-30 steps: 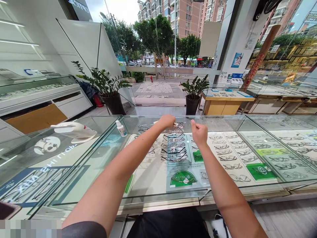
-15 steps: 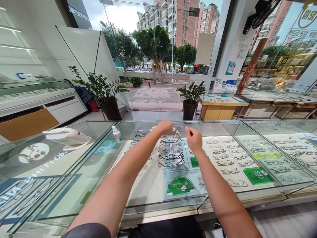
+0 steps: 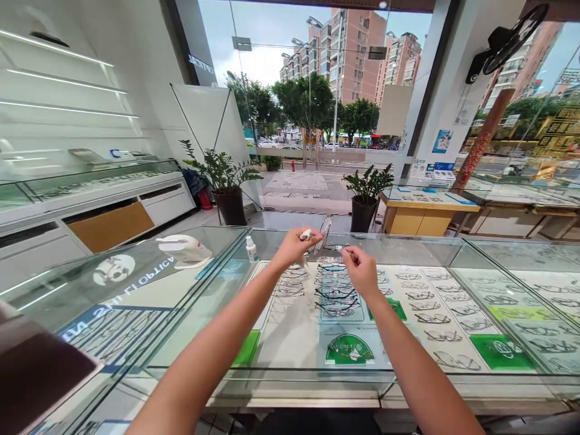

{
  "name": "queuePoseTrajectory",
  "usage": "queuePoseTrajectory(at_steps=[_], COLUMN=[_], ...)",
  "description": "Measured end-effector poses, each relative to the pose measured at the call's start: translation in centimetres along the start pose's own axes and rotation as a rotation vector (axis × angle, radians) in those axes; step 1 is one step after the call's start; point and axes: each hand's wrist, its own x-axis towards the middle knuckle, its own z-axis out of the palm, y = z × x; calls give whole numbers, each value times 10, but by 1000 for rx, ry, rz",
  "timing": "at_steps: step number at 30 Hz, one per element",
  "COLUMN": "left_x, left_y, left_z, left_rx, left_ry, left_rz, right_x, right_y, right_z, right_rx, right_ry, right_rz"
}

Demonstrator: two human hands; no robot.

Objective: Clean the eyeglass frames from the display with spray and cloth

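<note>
Out over the far part of the glass display counter, my left hand [image 3: 295,246] is closed on a pair of eyeglasses [image 3: 324,233], tilted upright at the fingertips. A crumpled white cloth [image 3: 306,234] shows between the same hand's fingers. My right hand [image 3: 361,269] is just to the right, its fingers pinched together. A thin dark piece lies by its fingertips, and I cannot tell whether it is held. Below the hands, a column of eyeglasses [image 3: 336,295] sits in the glass display counter [image 3: 290,376].
A white spray bottle [image 3: 251,249] stands on the counter at left, near a white curved object [image 3: 183,251]. More frames [image 3: 419,296] lie at right beside a green card [image 3: 502,351]. Potted plants [image 3: 230,202] stand beyond the counter. A dark panel [image 3: 43,368] juts in at lower left.
My left hand now has eyeglasses raised at its fingertips, with the cloth showing. My right hand stays close by, still pinched. The camera view has swung left and up.
</note>
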Motion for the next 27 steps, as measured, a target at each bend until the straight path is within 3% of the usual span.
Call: queuePoseTrajectory(at_steps=[6, 15, 19, 24, 27], left_x=[-40, -54, -57, -56, -56], left_y=[3, -15, -19, -17, -17], left_z=[-5, 3, 1, -2, -3], left_rx=[-134, -201, -134, -61, -31], left_ry=[245, 287, 258, 248, 251], left_rz=[16, 60, 44, 20, 9], right_x=[14, 9, 2, -1, 0], right_y=[-37, -31, -32, -37, -35], right_z=[29, 64, 65, 54, 43], right_rx=[122, 199, 167, -54, -210], right_ry=[-165, -136, -102, -31, 106], right_rz=[-31, 15, 3, -64, -112])
